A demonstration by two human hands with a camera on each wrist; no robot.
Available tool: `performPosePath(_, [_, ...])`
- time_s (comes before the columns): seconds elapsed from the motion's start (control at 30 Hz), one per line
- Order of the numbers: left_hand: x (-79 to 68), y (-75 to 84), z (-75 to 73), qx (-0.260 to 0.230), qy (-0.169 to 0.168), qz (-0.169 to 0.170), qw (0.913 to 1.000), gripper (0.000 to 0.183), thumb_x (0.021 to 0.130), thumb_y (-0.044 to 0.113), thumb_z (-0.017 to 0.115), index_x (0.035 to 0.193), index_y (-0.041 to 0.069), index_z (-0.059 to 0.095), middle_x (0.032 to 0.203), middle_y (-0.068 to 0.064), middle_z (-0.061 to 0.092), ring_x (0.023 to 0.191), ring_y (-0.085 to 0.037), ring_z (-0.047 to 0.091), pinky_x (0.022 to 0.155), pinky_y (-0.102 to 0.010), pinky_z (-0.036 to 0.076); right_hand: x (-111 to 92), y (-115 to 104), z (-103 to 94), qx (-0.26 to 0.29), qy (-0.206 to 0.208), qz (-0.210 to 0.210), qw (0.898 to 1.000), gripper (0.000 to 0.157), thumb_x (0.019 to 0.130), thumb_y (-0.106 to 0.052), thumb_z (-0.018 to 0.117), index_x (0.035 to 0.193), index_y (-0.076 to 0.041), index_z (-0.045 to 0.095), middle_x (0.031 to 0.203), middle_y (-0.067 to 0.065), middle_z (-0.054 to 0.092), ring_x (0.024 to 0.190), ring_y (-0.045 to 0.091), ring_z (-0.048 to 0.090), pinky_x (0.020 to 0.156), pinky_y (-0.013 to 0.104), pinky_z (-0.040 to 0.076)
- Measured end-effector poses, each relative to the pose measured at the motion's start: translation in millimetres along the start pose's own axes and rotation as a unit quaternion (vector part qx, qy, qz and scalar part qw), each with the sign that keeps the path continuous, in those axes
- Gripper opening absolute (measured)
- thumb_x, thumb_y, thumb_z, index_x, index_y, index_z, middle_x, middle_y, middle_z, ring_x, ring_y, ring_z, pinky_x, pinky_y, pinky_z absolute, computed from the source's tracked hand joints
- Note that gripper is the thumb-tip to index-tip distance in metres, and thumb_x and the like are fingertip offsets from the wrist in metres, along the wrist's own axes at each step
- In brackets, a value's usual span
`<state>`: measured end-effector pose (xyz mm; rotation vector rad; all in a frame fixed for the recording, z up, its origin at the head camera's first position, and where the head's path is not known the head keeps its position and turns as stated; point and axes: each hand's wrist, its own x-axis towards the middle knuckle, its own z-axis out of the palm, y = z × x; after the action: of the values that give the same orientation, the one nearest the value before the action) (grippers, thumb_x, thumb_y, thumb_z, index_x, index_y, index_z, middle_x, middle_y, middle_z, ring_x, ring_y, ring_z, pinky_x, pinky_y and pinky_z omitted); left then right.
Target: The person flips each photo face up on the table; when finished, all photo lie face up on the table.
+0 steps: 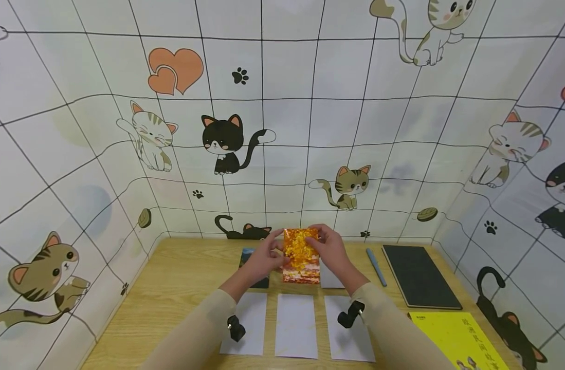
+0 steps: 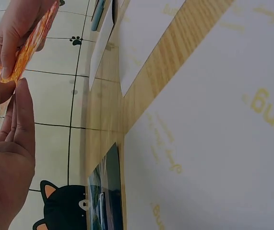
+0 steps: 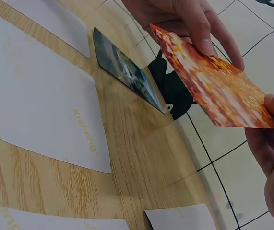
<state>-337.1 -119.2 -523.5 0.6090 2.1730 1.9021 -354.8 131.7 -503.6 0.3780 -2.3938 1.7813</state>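
An orange and gold photo print [image 1: 301, 257] is held up above the far part of the table, picture side toward the head camera. My left hand [image 1: 266, 254] pinches its left edge between thumb and fingers. On the other side, my right hand [image 1: 330, 248] grips the print near its upper right, thumb over the picture. In the right wrist view the photo print [image 3: 213, 79] looks slightly bowed between both hands. Behind my left hand a dark blue-green photo [image 3: 127, 72] lies picture side up. A white-backed print [image 1: 330, 278] lies partly hidden below my right hand.
Three white sheets, including the middle one [image 1: 296, 326], lie in a row nearer me with faint yellow lettering. To the right are a blue pen [image 1: 377, 267], a black notebook [image 1: 421, 276] and a yellow book [image 1: 458, 339]. A cat-patterned curtain [image 1: 282, 154] surrounds the wooden table [image 1: 171, 298].
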Motion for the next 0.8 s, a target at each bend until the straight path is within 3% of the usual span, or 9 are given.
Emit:
performPosePath(0.13, [-0.8,0.4,1.3,0.005,0.001,-0.002,1.0000,0.088,0.106,0.003,0.072,0.177,0.025,0.025,0.124,-0.015,0.059,0.097,-0.028,0.077,0.079,-0.042,0.067,2.0,4.7,-0.7,0.005,0.000,0.007,1.000,0.044,0.106,-0.018,0.078,0.148,-0.008,0.067,0.119,0.011,0.077,0.097,0.023,0.077,0.077,0.029,0.061])
performPosePath(0.27, [-0.6,-0.1,1.7,0.007,0.006,-0.007,0.9999,0.085,0.107,0.002,0.071,0.177,0.025,0.027,0.127,-0.017,0.058,0.098,-0.027,0.077,0.080,-0.042,0.067,1.8,7.8,-1.1,0.004,0.000,0.012,1.000,0.053,0.106,-0.020,0.079,0.156,-0.010,0.062,0.098,0.008,0.065,0.076,0.017,0.068,0.070,0.028,0.057])
performPosePath(0.37, [0.0,-0.8,1.8,0.011,0.016,-0.007,0.9998,0.083,0.108,0.002,0.070,0.176,0.024,0.028,0.128,-0.019,0.057,0.096,-0.024,0.076,0.080,-0.042,0.067,0.4,10.9,-2.1,0.008,-0.001,0.013,1.000,0.058,0.106,-0.019,0.078,0.160,-0.011,0.058,0.093,0.006,0.060,0.066,0.017,0.060,0.063,0.032,0.058])
performPosePath(0.53, [-0.5,-2.9,1.8,0.017,0.033,-0.006,0.9993,0.081,0.109,0.001,0.068,0.176,0.022,0.029,0.128,-0.020,0.058,0.094,-0.021,0.074,0.078,-0.041,0.067,-4.9,16.6,-4.8,0.038,-0.013,0.026,0.999,0.066,0.106,-0.014,0.077,0.166,-0.008,0.049,0.102,0.010,0.068,0.065,0.019,0.067,0.061,0.041,0.063])
performPosePath(0.8, [0.3,-6.0,1.2,0.016,0.051,-0.012,0.9985,0.078,0.110,0.003,0.067,0.176,0.024,0.032,0.129,-0.016,0.060,0.096,-0.022,0.075,0.079,-0.041,0.066,-14.3,22.6,-5.6,0.061,-0.026,0.041,0.997,0.074,0.106,-0.009,0.076,0.171,-0.008,0.041,0.116,0.016,0.072,0.068,0.020,0.070,0.061,0.036,0.063])
